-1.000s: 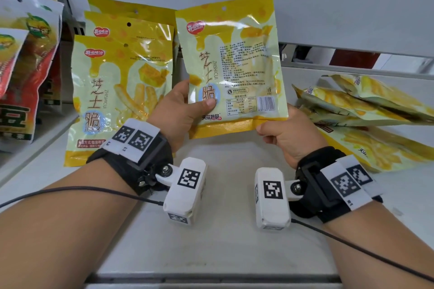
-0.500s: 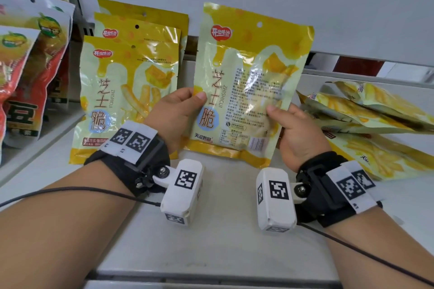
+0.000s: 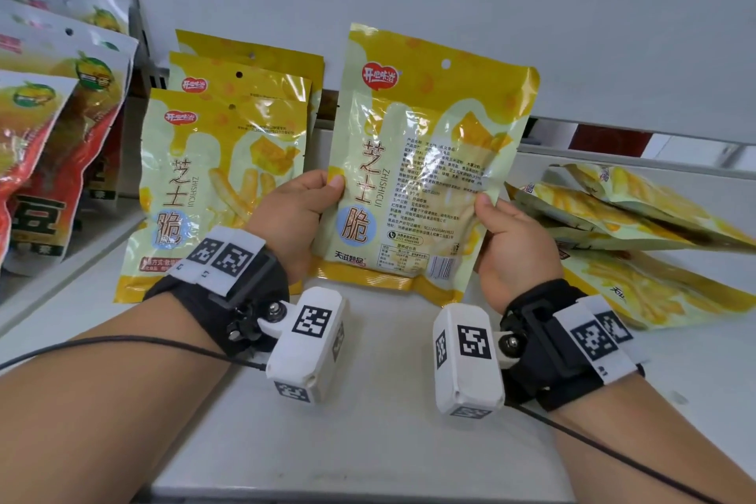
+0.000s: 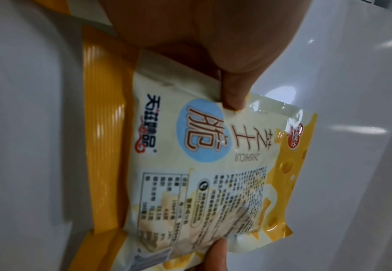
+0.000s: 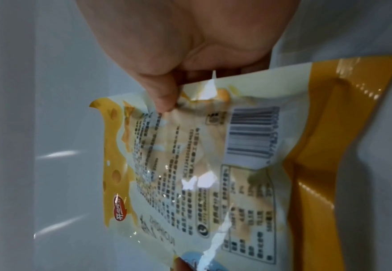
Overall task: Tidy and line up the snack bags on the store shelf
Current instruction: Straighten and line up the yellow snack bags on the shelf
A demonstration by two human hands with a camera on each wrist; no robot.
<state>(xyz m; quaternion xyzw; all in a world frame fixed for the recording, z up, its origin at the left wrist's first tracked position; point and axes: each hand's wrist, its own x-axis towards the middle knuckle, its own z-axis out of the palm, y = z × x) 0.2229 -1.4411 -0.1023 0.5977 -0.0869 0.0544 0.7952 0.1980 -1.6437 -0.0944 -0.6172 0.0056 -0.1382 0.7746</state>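
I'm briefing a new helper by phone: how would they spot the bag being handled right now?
Start at the white shelf: three yellow bags stand in a row at its left, more lie flat in a heap at right. The held bag is upright between them, pinched by the left hand and right hand, its printed back with barcode facing out.

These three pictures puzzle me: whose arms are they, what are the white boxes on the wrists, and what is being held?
No machine here: a person is tidying a store shelf. The big picture comes from a camera on their head. The white boxes are small cameras strapped to each wrist, and they took the two close-ups. The left hand and right hand grip the side edges of one yellow snack bag, held upright with its printed back facing us. Left of it, three matching bags stand in a row; further left stand red bags. On the right, more yellow bags lie in a loose pile.
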